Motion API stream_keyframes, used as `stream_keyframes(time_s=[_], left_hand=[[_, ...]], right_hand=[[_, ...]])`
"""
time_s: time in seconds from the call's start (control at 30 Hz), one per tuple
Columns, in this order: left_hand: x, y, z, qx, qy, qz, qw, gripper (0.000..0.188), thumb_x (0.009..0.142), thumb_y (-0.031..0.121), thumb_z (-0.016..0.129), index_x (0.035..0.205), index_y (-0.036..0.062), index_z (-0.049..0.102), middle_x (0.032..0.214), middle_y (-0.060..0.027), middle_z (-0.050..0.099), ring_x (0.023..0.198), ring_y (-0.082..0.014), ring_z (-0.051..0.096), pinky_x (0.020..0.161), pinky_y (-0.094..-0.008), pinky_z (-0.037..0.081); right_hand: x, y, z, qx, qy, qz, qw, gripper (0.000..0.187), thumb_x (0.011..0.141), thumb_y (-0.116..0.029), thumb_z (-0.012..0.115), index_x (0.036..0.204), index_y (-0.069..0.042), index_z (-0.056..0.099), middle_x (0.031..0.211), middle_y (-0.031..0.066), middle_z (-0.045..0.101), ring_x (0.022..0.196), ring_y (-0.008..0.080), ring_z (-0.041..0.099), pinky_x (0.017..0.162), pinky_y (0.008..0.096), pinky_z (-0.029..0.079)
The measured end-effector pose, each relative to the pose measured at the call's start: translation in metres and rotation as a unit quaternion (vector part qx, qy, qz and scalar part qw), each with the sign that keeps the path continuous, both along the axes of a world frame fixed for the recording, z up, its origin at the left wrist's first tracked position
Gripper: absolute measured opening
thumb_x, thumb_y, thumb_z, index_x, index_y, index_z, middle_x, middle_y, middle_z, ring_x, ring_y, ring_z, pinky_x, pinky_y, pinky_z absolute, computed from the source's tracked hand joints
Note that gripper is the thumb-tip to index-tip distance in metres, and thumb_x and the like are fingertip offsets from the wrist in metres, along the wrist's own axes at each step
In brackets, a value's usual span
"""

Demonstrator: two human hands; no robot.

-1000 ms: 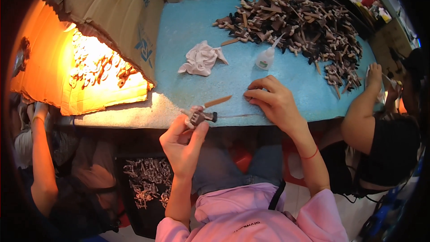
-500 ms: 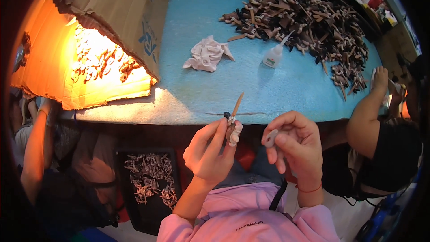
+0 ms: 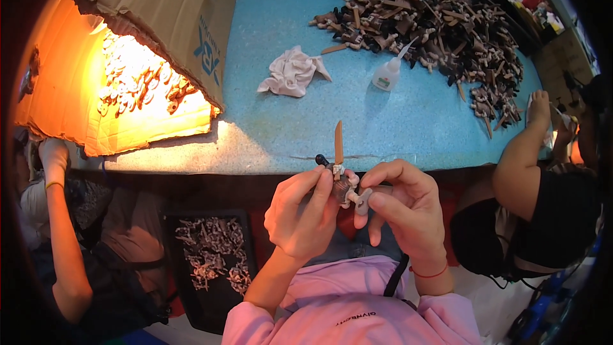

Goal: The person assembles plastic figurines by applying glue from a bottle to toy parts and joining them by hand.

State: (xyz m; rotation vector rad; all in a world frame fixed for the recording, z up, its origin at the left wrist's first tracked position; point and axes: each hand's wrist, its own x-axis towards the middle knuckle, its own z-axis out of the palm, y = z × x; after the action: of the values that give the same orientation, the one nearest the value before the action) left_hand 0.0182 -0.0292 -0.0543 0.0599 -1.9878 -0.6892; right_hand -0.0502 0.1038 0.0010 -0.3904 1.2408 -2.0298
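Observation:
In front of my chest, my left hand (image 3: 297,214) pinches a small figurine (image 3: 343,186) with a grey-brown body, pale limbs and a dark part at one side. A brown blade-shaped piece (image 3: 339,144) sticks up from it. My right hand (image 3: 408,211) grips a small flat grey piece (image 3: 363,202) between thumb and fingers. That piece is up against a pale limb of the figurine; whether it is fitted on cannot be made out. Across the blue tabletop (image 3: 274,134) stands a small white squeeze bottle (image 3: 387,76) with a thin nozzle, beside a crumpled pale cloth (image 3: 294,73).
A large heap of similar figurines (image 3: 440,32) covers the table's far right. At the left, an opened cardboard box (image 3: 185,25) holds brightly lit small parts (image 3: 137,83). A black tray (image 3: 171,262) of small pieces sits below the table edge. Other people's arms (image 3: 520,166) show at both sides.
My right hand has moved left, bringing the grey piece against the figurine. The figurine has been turned, so its blade stands more upright. At the far left, another person's arm has shifted.

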Motion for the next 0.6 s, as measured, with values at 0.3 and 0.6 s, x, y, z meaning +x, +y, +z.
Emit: stream_keyframes(time_s=[0.3, 0.6], left_hand=[[0.002, 0.001, 0.003, 0.001, -0.012, -0.010, 1.000, 0.038, 0.060, -0.013, 0.069, 0.096, -0.0025, 0.066, 0.093, -0.0127, 0.061, 0.077, -0.0223, 0.061, 0.063, -0.0280, 0.052], [0.005, 0.000, 0.009, -0.013, -0.018, -0.031, 0.999, 0.038, 0.056, -0.010, 0.070, 0.094, -0.0066, 0.065, 0.090, -0.0128, 0.060, 0.072, -0.0241, 0.062, 0.059, -0.0291, 0.052]], right_hand=[[0.005, -0.005, -0.015, -0.025, 0.034, -0.073, 0.996, 0.022, 0.082, 0.005, 0.057, 0.102, 0.004, 0.049, 0.085, 0.0101, 0.056, 0.065, 0.0099, 0.055, 0.045, 0.0182, 0.043], [0.011, -0.008, -0.012, -0.040, 0.003, -0.107, 0.993, 0.024, 0.080, 0.006, 0.058, 0.100, 0.002, 0.044, 0.082, 0.0104, 0.055, 0.062, 0.0113, 0.055, 0.046, 0.0196, 0.044]])
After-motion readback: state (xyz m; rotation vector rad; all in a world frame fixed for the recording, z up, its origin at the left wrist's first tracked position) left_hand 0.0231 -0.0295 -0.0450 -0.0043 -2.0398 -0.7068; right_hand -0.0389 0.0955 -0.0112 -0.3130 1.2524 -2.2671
